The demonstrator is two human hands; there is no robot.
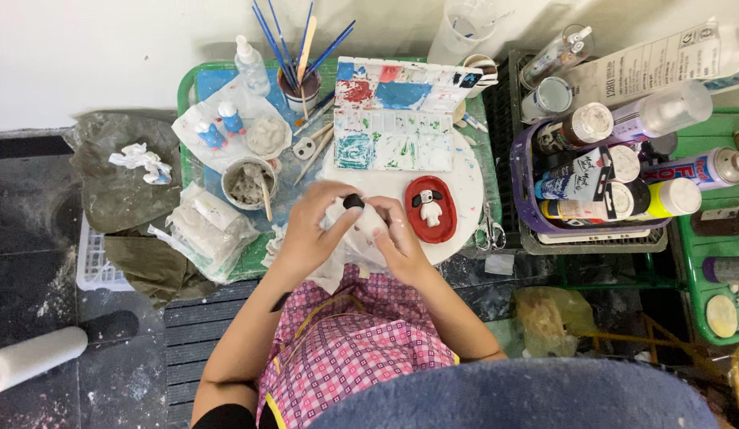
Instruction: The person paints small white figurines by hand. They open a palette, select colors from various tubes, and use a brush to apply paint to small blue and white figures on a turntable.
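While pinched between both hands, sits low over the near edge of the round board (465, 187), just above the lap: white figure (368, 221) with a black knob (354, 202) on top. Left hand (306, 230) curled round it, thumb and fingertips up by the knob. Right hand (397, 238) closed on it from the other side, cupping from below.

Black perhaps wet: cannot tell. If wet, likely to smear under the left fingertips and spread onto the white. With too hard a squeeze, probably dents or snaps at a thin part. With a loose grip, may drop onto the pink apron (346, 357) or the floor.

Just beside the right hand, red dish (412, 222) holding a white dog (430, 208); could be knocked by a swing of the wrist. Beyond, palette (397, 115) with blue, red and green, near enough to mark a forearm on a reach to the brushes (294, 48). Scissors (490, 230) at the board's rim, apt to be nudged off.
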